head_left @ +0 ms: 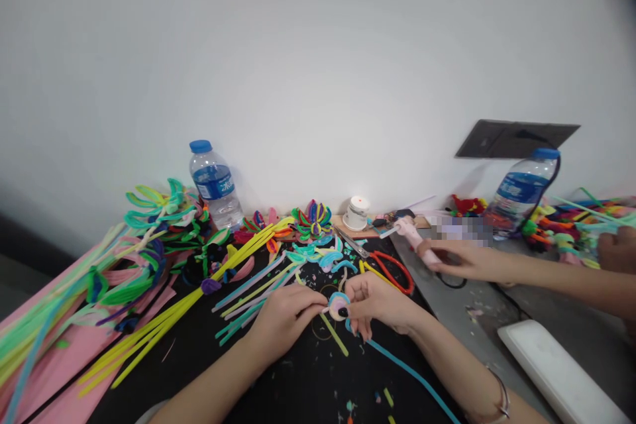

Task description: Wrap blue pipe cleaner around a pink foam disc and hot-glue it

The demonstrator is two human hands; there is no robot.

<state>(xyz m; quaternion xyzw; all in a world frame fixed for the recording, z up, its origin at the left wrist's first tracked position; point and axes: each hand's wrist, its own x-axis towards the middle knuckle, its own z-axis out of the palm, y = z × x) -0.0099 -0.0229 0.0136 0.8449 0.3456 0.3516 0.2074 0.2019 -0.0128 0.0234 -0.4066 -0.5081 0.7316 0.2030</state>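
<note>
On the black bench (298, 387), toward its near edge, left hand (284, 315) and right hand (373, 301) both pinch a small pink-and-blue fuzzy pipe-cleaner coil (338, 305). It looks light, soft and easily bent, so it is best gripped at the rim, with its blue tail (412, 376) trailing free.

I saw my left hand (285, 318) and right hand (375, 305) both pinching a small pink-and-blue coil (338, 305) over the black table (308, 384); a blue pipe cleaner (412, 374) trailed from it. Red scissors (393, 269) lay just behind. A co-worker's hand (460, 258) held a pink glue gun (410, 230). Water bottle (216, 185) stood by the wall.
</note>
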